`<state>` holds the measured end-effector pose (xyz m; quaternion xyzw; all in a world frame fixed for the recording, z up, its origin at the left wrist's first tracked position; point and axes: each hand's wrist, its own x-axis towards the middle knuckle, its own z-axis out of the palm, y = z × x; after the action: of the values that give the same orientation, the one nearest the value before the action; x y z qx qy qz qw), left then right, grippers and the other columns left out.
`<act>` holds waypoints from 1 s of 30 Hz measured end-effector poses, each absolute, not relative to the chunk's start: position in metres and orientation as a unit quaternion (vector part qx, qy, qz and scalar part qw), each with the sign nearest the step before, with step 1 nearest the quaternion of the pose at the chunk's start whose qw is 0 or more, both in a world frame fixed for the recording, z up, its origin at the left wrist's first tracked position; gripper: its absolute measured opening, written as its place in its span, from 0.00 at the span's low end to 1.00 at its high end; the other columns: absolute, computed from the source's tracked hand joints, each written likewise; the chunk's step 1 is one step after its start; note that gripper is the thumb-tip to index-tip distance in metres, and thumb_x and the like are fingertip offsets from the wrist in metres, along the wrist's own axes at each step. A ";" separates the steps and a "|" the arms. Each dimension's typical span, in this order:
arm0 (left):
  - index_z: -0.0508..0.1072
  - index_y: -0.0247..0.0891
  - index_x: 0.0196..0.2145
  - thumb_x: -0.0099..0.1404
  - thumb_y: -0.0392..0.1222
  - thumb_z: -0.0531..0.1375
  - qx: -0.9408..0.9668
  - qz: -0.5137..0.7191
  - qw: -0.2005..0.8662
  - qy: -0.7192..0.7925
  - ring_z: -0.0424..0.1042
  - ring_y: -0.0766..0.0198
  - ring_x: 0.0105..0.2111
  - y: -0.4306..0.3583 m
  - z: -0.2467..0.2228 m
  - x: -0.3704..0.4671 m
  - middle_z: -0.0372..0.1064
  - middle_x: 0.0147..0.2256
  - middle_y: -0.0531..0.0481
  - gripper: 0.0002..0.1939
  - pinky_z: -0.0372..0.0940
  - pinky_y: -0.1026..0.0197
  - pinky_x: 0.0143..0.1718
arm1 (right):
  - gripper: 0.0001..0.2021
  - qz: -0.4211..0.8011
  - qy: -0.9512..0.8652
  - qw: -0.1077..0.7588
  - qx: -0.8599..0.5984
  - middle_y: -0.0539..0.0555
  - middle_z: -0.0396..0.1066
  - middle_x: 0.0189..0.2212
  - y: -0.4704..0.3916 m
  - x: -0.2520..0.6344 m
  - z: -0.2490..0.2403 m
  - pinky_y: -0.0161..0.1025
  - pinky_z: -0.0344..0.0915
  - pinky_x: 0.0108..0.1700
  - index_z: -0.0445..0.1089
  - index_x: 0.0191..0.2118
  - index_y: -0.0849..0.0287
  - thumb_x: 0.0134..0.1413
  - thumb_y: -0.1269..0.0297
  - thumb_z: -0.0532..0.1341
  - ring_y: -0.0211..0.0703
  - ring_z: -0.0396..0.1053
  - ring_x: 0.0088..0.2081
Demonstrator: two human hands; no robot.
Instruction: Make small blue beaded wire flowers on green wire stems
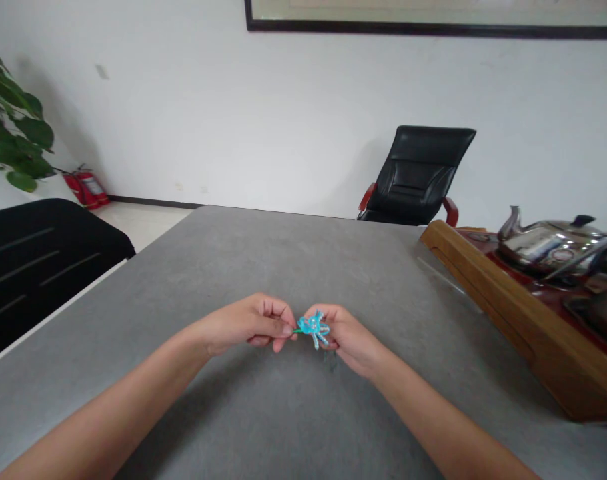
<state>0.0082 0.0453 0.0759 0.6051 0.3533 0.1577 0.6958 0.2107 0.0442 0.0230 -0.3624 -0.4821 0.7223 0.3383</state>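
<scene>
A small light-blue ornament [312, 324] with several thin, shiny prongs is held above the grey table [263, 253]. From its left side sticks out a short green stem [297, 331], pinched between the thumb and fingers of my left hand [263, 323]. My right hand [346, 337] is closed at the ornament's right side, its fingers partly hidden behind the blue prongs. The two hands are close together, their fingertips nearly meeting around the piece.
A wooden tea tray [523, 320] with a metal kettle [553, 247] stands on the table's right side. Behind the table is a black chair [418, 173]. Another black chair [48, 260], a plant [13, 120] and red fire extinguishers [87, 188] are at the left.
</scene>
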 end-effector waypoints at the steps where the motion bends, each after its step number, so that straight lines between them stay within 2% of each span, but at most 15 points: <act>1: 0.70 0.33 0.30 0.58 0.39 0.58 0.614 0.137 0.693 0.351 0.49 0.74 0.17 0.045 0.076 0.008 0.65 0.20 0.55 0.06 0.41 0.67 0.18 | 0.06 0.714 -0.497 0.323 -0.372 0.44 0.57 0.16 0.044 0.211 0.023 0.32 0.37 0.20 0.68 0.24 0.62 0.41 0.64 0.64 0.28 0.45 0.17; 5: 0.72 0.34 0.30 0.56 0.37 0.56 0.661 0.087 0.659 0.350 0.53 0.73 0.18 0.041 0.075 0.010 0.65 0.20 0.56 0.05 0.45 0.68 0.20 | 0.10 0.690 -0.533 0.296 -0.390 0.44 0.57 0.16 0.045 0.212 0.028 0.32 0.40 0.21 0.68 0.24 0.61 0.41 0.60 0.65 0.29 0.47 0.18; 8: 0.72 0.35 0.28 0.55 0.37 0.56 0.706 0.080 0.602 0.364 0.58 0.71 0.20 0.039 0.074 0.012 0.65 0.20 0.56 0.06 0.50 0.68 0.23 | 0.10 0.664 -0.552 0.308 -0.400 0.44 0.56 0.16 0.044 0.211 0.034 0.32 0.43 0.22 0.68 0.24 0.61 0.41 0.59 0.65 0.30 0.48 0.19; 12: 0.72 0.35 0.26 0.55 0.36 0.53 0.756 0.073 0.513 0.399 0.59 0.70 0.20 0.037 0.074 0.014 0.67 0.21 0.55 0.08 0.51 0.68 0.23 | 0.09 0.598 -0.621 0.306 -0.404 0.44 0.56 0.16 0.038 0.209 0.043 0.32 0.47 0.24 0.68 0.23 0.61 0.44 0.60 0.63 0.32 0.50 0.20; 15: 0.72 0.36 0.24 0.55 0.35 0.52 0.782 0.092 0.436 0.436 0.62 0.68 0.21 0.037 0.073 0.015 0.69 0.21 0.53 0.10 0.51 0.67 0.23 | 0.07 0.472 -0.706 0.299 -0.435 0.43 0.51 0.15 0.031 0.208 0.050 0.33 0.46 0.23 0.69 0.24 0.59 0.49 0.64 0.61 0.32 0.50 0.19; 18: 0.73 0.36 0.24 0.57 0.37 0.52 0.778 0.134 0.370 0.489 0.64 0.66 0.22 0.040 0.070 0.016 0.70 0.22 0.52 0.10 0.51 0.67 0.23 | 0.06 0.282 -0.785 0.321 -0.448 0.45 0.54 0.17 0.023 0.207 0.056 0.33 0.48 0.26 0.69 0.24 0.58 0.50 0.70 0.60 0.34 0.55 0.22; 20: 0.72 0.36 0.24 0.58 0.38 0.52 0.771 0.157 0.342 0.513 0.63 0.66 0.22 0.043 0.069 0.016 0.68 0.21 0.53 0.11 0.51 0.66 0.23 | 0.06 0.201 -0.809 0.331 -0.443 0.45 0.56 0.18 0.020 0.206 0.057 0.34 0.49 0.27 0.69 0.25 0.57 0.51 0.72 0.59 0.34 0.57 0.23; 25: 0.72 0.36 0.24 0.60 0.41 0.53 0.754 0.208 0.325 0.532 0.62 0.66 0.22 0.048 0.068 0.015 0.66 0.21 0.54 0.11 0.51 0.66 0.24 | 0.05 0.136 -0.812 0.338 -0.455 0.45 0.57 0.17 0.017 0.204 0.050 0.34 0.49 0.26 0.69 0.29 0.57 0.55 0.69 0.57 0.33 0.55 0.20; 30: 0.70 0.35 0.26 0.59 0.41 0.54 0.704 0.271 0.398 0.521 0.63 0.67 0.23 0.051 0.066 0.016 0.68 0.22 0.54 0.09 0.55 0.66 0.27 | 0.05 0.136 -0.793 0.360 -0.473 0.45 0.57 0.17 0.017 0.203 0.042 0.33 0.49 0.26 0.69 0.29 0.57 0.55 0.68 0.58 0.33 0.55 0.19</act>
<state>0.0158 0.0511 0.0663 0.7044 0.5211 0.2712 0.3983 0.2026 0.0171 0.0420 -0.4727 -0.7930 0.1356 0.3596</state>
